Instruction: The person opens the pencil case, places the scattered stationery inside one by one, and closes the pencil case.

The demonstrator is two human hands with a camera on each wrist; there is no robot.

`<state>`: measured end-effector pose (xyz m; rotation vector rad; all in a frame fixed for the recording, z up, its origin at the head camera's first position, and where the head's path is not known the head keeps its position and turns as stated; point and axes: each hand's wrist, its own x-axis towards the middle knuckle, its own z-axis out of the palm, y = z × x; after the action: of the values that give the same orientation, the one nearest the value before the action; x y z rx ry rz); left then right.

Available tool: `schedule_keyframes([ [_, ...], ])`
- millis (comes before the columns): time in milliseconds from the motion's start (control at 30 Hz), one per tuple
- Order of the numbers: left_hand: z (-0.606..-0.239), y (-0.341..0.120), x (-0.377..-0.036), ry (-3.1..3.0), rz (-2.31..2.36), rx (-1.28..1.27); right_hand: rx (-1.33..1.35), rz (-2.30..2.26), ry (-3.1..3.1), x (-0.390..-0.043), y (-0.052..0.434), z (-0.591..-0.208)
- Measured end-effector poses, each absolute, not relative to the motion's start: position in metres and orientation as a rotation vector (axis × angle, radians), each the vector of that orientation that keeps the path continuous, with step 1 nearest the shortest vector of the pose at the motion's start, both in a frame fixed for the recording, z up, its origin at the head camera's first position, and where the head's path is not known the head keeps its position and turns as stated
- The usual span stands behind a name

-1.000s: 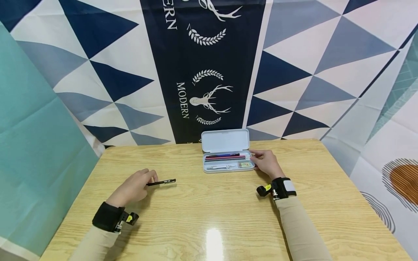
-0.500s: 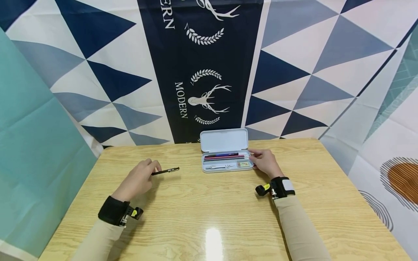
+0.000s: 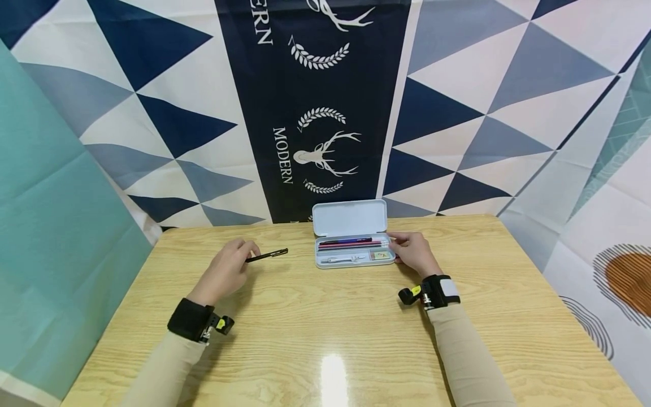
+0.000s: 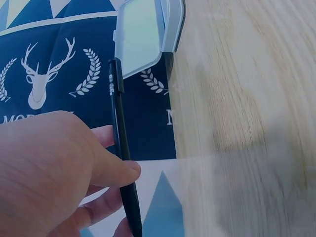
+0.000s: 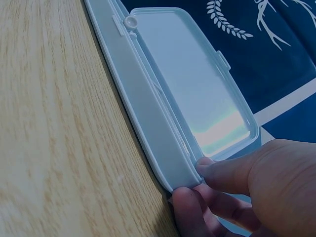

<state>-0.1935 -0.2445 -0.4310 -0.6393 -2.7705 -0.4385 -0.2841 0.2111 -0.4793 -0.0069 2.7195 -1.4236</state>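
Observation:
My left hand (image 3: 226, 268) pinches a slim black pen (image 3: 267, 255) over the left half of the table. In the left wrist view the thumb lies across the barrel of the pen (image 4: 118, 113), and its clip end points away from the hand. A pale blue pencil case (image 3: 350, 219) stands at the back with its lid raised. Inside it lie a blue pen (image 3: 358, 241), several pencils (image 3: 346, 247), a white compass (image 3: 341, 260) and a small eraser (image 3: 380, 256). With thumb and fingers, my right hand (image 3: 416, 254) grips the case's right end; the right wrist view shows the fingertips around its corner (image 5: 185, 177).
The case sits on a wood-grain table (image 3: 305, 328) near its back edge. Behind it hangs a patterned cloth (image 3: 335, 90) with triangles and a deer print. A teal cloth (image 3: 61, 226) borders the left side.
My left hand has moved forward and to the right, bringing the black pen closer to the pencil case. The right hand keeps its grip at the case's right end.

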Motion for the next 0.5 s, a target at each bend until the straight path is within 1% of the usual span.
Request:
schedule_keyframes([
  [367, -0.438, -0.216, -0.212, -2.778, -0.435, -0.666, -0.012, -1.446, 2.701, -0.283, 0.211, -0.480],
  [433, -0.442, -0.212, -0.218, -2.775, -0.452, -0.686, -0.006, -1.443, 2.699, -0.283, 0.211, -0.480],
  [500, -0.454, -0.212, -0.229, -2.745, -0.457, -0.716, -0.002, -1.439, 2.699, -0.283, 0.211, -0.480],
])
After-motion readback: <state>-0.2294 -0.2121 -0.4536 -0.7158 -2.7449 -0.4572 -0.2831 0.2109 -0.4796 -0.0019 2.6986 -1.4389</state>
